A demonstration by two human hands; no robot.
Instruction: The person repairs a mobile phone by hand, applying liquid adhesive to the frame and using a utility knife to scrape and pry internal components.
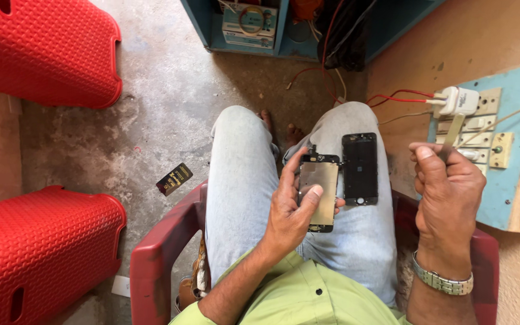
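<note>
My left hand (293,207) grips a phone screen assembly (318,189) with a metal back plate, held over my right thigh. A black phone body (360,168) lies on that thigh just to the right of it. My right hand (446,192) is raised to the right with the fingers curled and a thin pale strip (454,128) pinched at the fingertips. A metal watch (442,280) sits on that wrist.
I sit in a dark red plastic chair (157,253). Two red plastic stools (43,48) stand at the left. A small black battery (174,179) lies on the concrete floor. A blue socket board (501,138) with a white charger (460,100) hangs on the right wall.
</note>
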